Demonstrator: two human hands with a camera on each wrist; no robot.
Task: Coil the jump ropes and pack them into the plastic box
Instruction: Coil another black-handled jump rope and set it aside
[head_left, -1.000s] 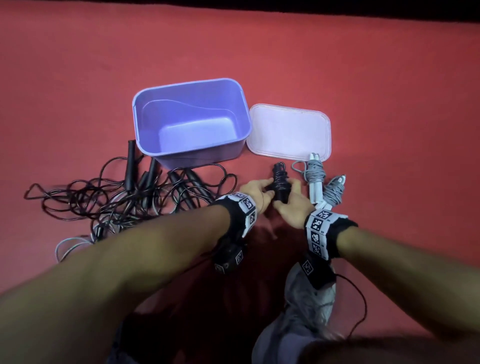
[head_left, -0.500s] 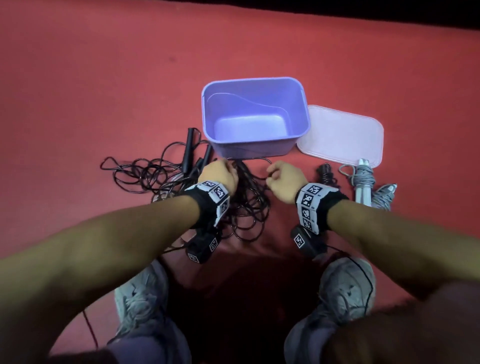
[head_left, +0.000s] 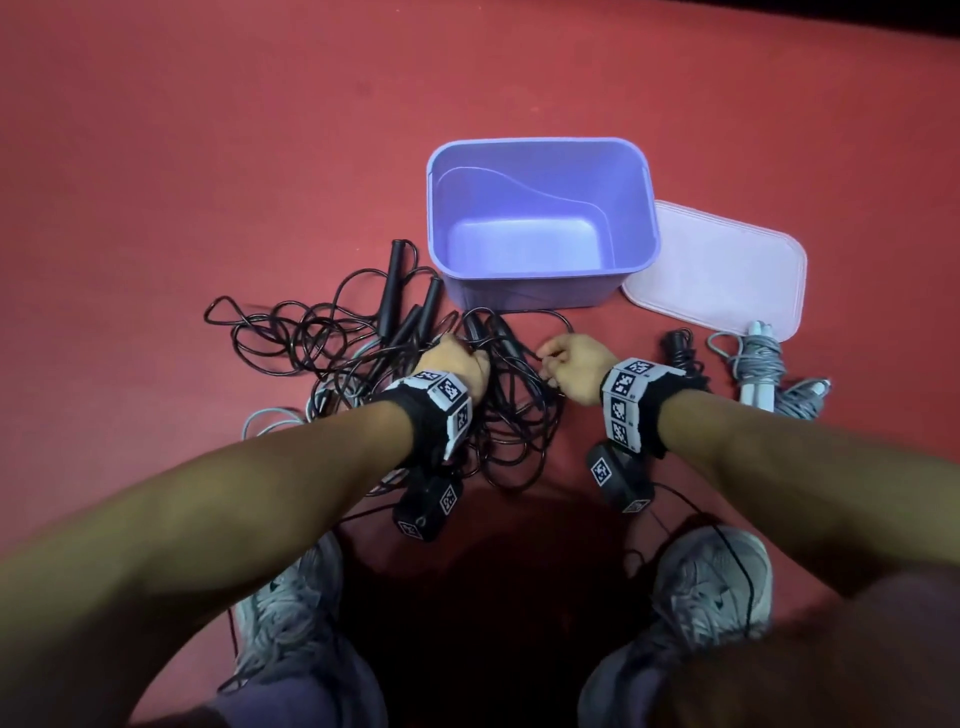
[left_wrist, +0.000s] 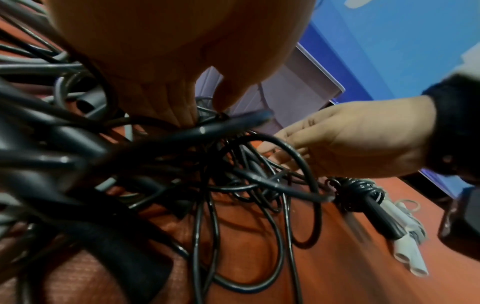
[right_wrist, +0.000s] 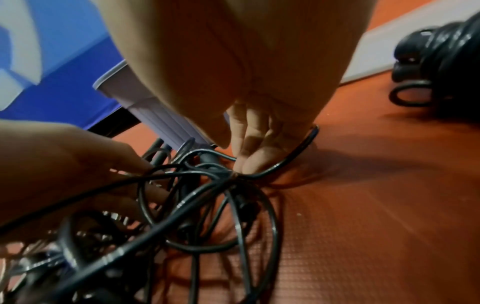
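An open purple plastic box (head_left: 540, 291) stands on the red mat. A tangle of black jump ropes (head_left: 322, 343) with black handles lies in front of it and to its left. My left hand (head_left: 465, 358) digs into the tangle, fingers and thumb pinched on black cord (left_wrist: 205, 131). Beside it my right hand (head_left: 548, 364) curls its fingers (right_wrist: 254, 152) around a black cord (right_wrist: 293, 156) at the tangle's right edge. A coiled black rope (head_left: 680, 353) lies right of my right hand, also seen in the right wrist view as the coiled black rope (right_wrist: 441, 61).
The pale pink lid (head_left: 722, 270) lies flat right of the box. Two coiled grey ropes with white handles (head_left: 763, 364) sit in front of the lid. A loose grey rope (head_left: 270, 421) lies under the tangle's left side. My shoes (head_left: 711, 582) are close below.
Both hands let go of the coiled black rope, which now lies on the mat, and moved left into the loose black tangle. The head view shifted left.
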